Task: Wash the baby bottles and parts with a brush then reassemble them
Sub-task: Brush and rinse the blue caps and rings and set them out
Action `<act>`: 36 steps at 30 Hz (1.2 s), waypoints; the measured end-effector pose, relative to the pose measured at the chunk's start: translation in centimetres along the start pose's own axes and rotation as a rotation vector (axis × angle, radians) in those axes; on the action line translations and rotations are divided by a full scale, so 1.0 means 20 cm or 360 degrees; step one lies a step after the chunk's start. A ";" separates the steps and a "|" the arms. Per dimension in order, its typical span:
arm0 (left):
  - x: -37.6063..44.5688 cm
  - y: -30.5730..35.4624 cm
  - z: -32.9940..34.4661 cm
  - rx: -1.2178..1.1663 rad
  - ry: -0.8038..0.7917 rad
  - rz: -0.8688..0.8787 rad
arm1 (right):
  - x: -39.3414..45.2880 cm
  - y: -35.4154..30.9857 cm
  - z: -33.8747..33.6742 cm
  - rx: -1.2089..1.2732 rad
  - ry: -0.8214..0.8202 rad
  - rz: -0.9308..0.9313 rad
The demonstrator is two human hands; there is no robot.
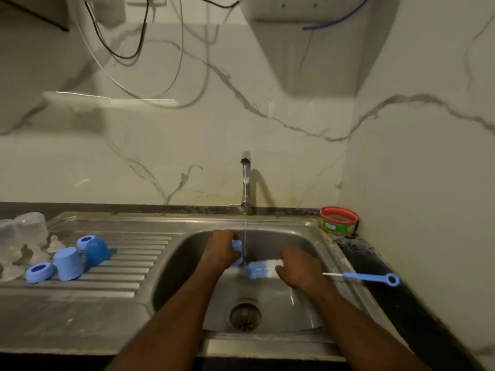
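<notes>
**Scrubbing a blue part under the tap**

Marble-veined wall panels rise behind a steel sink (308, 236) whose tap (245, 180) runs a thin stream down between my hands.

My left hand (220, 250) is curled round a small blue bottle part (237, 246), fingers wrapped over it so that only its pale blue edge shows beside the water; whether it is a collar or a cap I cannot tell. My right hand (300, 267) grips the bottle brush (263, 268) close to its head, fingers closed over the stem, and the blue-and-white bristles point left to touch the part I hold. The brush's wire stem and blue looped handle (372, 277) stick out past my wrist over the right rim of the basin.

Further out, on the ribbed drainboard (139, 263) to my left, wait the other pieces: two blue collars (40, 272), a pale blue cap (68, 263) standing mouth down, a darker blue domed cap (97, 251), clear teats (55, 243) and, at the far edge, clear bottles (29, 226) standing upside down. A red-rimmed tub (339, 220) stands on the dark counter at the right corner.

I judge the job to be in its washing stage. Nothing is screwed together, so all reassembly is left. Whether the pieces on the drainboard are already washed or still waiting I cannot say from here.
</notes>
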State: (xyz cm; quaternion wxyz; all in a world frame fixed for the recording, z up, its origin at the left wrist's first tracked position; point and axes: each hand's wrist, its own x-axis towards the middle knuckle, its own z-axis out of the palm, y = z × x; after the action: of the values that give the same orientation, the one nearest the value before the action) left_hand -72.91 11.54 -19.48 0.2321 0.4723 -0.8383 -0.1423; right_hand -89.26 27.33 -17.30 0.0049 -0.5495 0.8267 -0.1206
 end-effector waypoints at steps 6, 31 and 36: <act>-0.17 0.08 -0.13 -0.0088 0.0118 0.0046 | -0.21 -0.07 -0.14 -0.0065 0.0157 0.0001; -0.24 -0.77 -1.14 0.0558 0.0443 -0.0519 | -0.08 -1.21 -0.25 0.0349 0.0201 -0.0480; -0.17 -0.79 -1.08 0.0750 0.0410 -0.0627 | -0.02 -1.25 -0.18 0.0256 0.0191 -0.0487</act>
State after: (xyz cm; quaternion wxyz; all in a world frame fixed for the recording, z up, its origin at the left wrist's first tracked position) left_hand -48.60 5.83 -9.25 0.1887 0.6801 -0.7045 0.0743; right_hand -66.83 19.27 -8.70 -0.0190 -0.6584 0.7200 -0.2183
